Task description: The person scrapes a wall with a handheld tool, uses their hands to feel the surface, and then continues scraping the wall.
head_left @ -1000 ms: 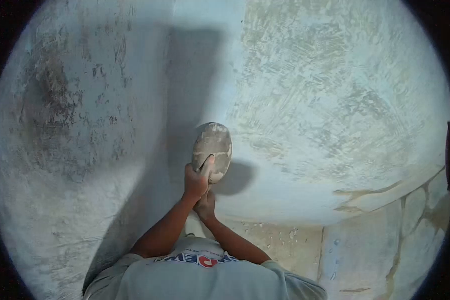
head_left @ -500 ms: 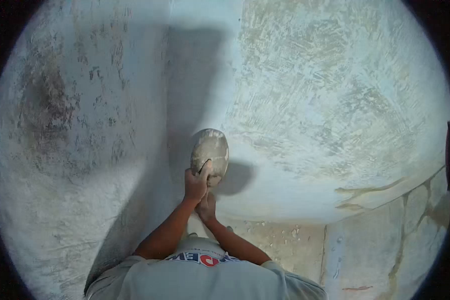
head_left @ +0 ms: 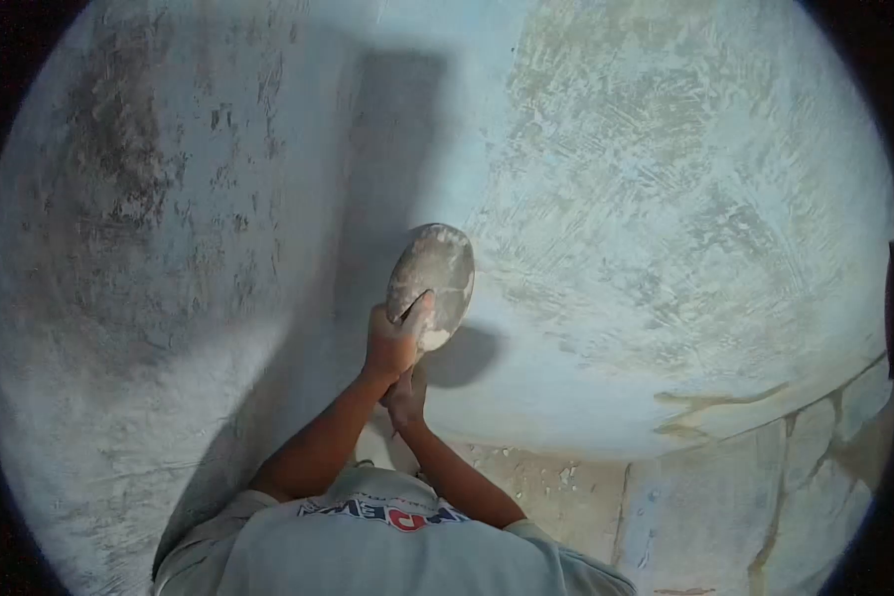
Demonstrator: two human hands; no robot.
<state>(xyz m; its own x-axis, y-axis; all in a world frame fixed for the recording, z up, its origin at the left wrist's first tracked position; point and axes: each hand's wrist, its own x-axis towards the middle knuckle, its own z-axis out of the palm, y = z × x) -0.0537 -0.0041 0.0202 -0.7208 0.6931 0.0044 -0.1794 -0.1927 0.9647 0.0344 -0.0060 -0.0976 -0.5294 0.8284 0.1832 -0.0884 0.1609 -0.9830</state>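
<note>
An oval, grey-brown tool [head_left: 437, 273], smeared with pale plaster, is raised in front of the wall; its exact kind does not show. My left hand [head_left: 395, 336] grips its lower left part, with the thumb laid up over the face and the other fingers hidden behind. Just under it, my right hand [head_left: 405, 399] is closed close to the tool's lower end, partly covered by the left wrist. What the right fingers hold is hidden.
A wall [head_left: 646, 199] with patchy, scraped plaster stands ahead, meeting a stained wall [head_left: 119, 199] at a corner on the left. My shadow falls along that corner. Lower right is a floor [head_left: 705, 487] with cracked, slab-like areas. Pale crumbs [head_left: 566, 477] lie near the wall's foot.
The oval tool and my left hand have shifted up and slightly right, with the tool tilted more to the right. My right hand has moved slightly as well, and the view has shifted a little.
</note>
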